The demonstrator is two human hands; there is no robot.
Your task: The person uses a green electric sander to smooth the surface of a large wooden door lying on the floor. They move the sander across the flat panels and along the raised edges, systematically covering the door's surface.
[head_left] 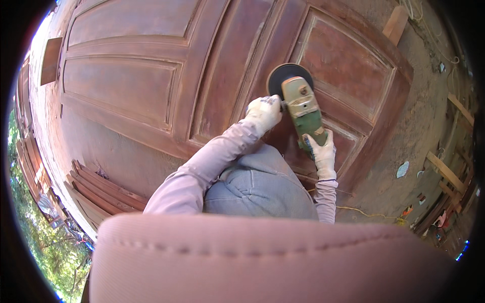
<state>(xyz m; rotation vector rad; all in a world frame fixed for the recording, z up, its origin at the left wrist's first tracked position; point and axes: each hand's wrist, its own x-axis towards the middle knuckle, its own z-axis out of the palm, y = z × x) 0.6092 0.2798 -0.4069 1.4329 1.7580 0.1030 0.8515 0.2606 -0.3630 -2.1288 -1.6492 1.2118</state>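
Observation:
A green and silver angle grinder (305,108) with a round black disc (282,76) rests over a reddish-brown panelled wooden door (202,65). My left hand (264,113), in a white glove with dark fingertips, closes round the side handle by the grinder's head. The handle itself is mostly covered by the glove. Around the rear of the green body wraps my gloved right hand (323,151). The disc lies over the upright rail beside the right-hand panel; whether it touches the wood I cannot tell.
Stacked wooden strips (101,189) lie at the lower left. A small board (51,61) sits by the door's left end, and a wooden block (395,25) juts out at the far right. Offcuts (447,172) and a yellow cord (364,214) lie on the dirt ground at right.

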